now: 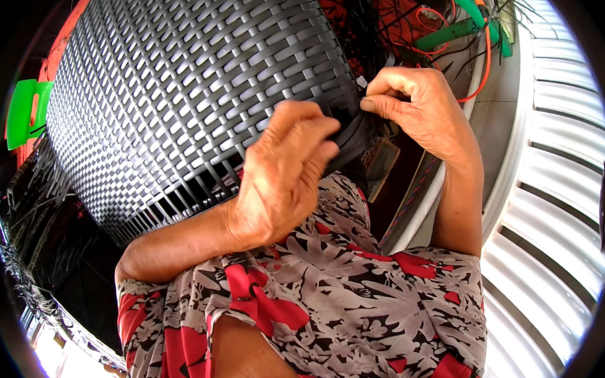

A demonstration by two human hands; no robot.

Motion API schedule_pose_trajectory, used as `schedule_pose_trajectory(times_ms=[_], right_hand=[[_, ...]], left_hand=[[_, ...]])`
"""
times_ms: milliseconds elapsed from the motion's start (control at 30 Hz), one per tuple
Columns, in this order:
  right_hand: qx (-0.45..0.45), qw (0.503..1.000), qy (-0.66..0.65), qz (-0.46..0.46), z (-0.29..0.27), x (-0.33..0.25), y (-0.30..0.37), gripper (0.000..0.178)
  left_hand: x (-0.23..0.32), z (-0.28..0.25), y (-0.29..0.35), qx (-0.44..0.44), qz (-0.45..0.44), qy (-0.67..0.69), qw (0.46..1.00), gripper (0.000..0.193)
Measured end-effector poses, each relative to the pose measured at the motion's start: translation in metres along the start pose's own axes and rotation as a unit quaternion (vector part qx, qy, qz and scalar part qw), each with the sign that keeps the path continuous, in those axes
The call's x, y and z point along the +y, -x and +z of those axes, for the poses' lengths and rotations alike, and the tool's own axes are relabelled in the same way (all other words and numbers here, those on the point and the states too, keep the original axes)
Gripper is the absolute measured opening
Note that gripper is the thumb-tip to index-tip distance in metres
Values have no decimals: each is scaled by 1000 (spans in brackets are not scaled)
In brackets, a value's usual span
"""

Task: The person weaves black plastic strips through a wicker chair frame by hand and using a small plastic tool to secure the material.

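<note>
A woven panel of dark grey, shiny plastic strips (186, 71) stands large in front of me. My left hand (283, 168) is at its lower right edge, fingers curled and closed; what they grip is hidden. To the right, my right hand (418, 110) pinches thumb against forefinger at the panel's corner, on what looks like the end of a black plastic strip. Loose black strips (354, 137) bend around the corner between both hands. Along the lower edge, bare upright strips (182, 198) show with dark gaps between them.
A bundle of loose strips (43, 180) hangs at the far left, near a green plastic piece (22, 112). At the upper right lie tangled black strips, an orange cord (485, 62) and a green bar (448, 35). White slats (555, 191) curve along the right side.
</note>
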State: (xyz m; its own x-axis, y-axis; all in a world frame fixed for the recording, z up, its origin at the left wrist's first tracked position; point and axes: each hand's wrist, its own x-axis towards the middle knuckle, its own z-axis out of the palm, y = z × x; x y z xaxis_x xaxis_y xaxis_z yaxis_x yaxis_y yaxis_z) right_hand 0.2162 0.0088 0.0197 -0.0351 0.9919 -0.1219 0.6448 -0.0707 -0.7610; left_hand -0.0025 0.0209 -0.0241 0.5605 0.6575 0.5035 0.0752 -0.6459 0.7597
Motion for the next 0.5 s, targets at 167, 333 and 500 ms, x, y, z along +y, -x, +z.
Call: schedule_pose_trajectory(times_ms=[167, 333, 500], right_hand=[[-6, 998, -59, 7, -2, 6, -5, 15], [-44, 995, -91, 0, -6, 14, -17, 17], [-117, 989, -86, 39, -10, 7, -26, 17]], left_hand=[[-14, 4, -5, 13, 4, -90, 996, 21], [-14, 5, -21, -8, 21, -156, 988, 23], [-15, 6, -28, -43, 63, -195, 978, 19]])
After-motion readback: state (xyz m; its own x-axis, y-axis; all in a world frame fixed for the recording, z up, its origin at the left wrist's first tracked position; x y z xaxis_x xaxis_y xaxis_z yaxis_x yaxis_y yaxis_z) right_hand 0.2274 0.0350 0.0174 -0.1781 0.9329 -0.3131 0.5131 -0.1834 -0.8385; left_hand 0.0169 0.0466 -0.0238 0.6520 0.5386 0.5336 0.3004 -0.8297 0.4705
